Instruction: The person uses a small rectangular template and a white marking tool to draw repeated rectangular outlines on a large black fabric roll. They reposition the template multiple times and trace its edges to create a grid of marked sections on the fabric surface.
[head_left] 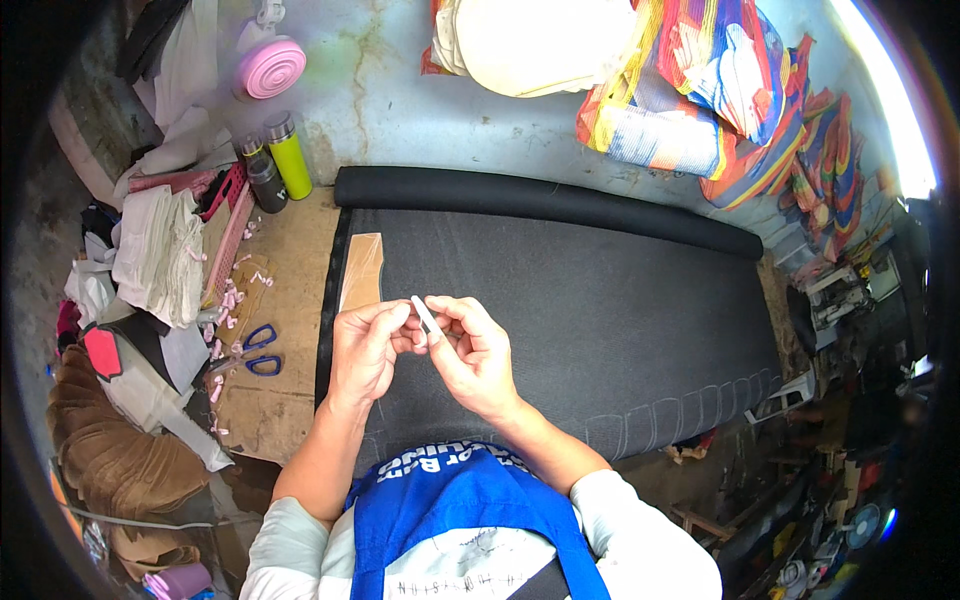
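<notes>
Both hands meet above the near left part of a dark fabric sheet. My right hand pinches a slim white piece of chalk between thumb and fingers, tilted with its upper end toward the left hand. My left hand is closed beside it, thumb and fingers pressed together near the chalk; whatever they grip is hidden. Just behind the left hand, a tan pattern piece lies on the fabric near its left edge. Pale outlines are drawn along the fabric's near edge.
The rest of the fabric forms a roll along the wall. On the left, blue-handled scissors lie on the table near small pink bits. Beyond are bottles, a pink basket and stacked white cloth. Striped bags hang at the back right.
</notes>
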